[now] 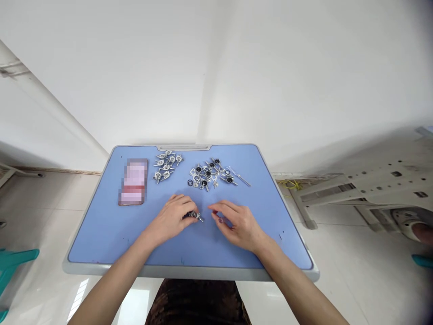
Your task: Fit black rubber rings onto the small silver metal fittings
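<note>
My left hand [176, 217] pinches a small metal fitting [198, 217] between thumb and fingers, just above the blue tabletop. A thin pin sticks out of the fitting to the right; the rest lies hidden under my fingers. Across a short gap, my right hand [238, 222] is curled with thumb and fingertips apart, and nothing shows between them. Beyond my left hand lies a group of metal fittings [166, 166] of a similar look. A pile of loose parts [208, 173] is beyond my right hand, with metal pieces, black round caps and rings.
A phone [133, 183] with a blurred screen lies at the table's left. Beside the parts pile is a thin screwdriver-like tool [241, 176]. The blue table [111, 243] has a grey rim and stands against a white wall. A teal stool [16, 264] is at lower left.
</note>
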The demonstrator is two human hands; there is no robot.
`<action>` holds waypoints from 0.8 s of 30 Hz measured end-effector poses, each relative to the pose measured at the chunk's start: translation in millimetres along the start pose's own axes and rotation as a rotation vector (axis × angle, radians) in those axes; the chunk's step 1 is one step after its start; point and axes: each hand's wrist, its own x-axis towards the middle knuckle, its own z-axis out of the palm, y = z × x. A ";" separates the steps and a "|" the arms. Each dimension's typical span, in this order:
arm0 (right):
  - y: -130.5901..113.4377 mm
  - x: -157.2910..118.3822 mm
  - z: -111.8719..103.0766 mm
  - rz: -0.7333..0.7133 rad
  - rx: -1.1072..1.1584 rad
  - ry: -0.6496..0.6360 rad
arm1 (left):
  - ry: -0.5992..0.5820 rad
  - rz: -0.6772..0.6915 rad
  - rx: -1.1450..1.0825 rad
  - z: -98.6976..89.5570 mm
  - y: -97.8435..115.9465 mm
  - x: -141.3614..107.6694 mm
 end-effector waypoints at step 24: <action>-0.2 69.1 7.3 0.315 0.696 0.350 | 0.047 0.032 -0.076 -8.2 -19.9 5.3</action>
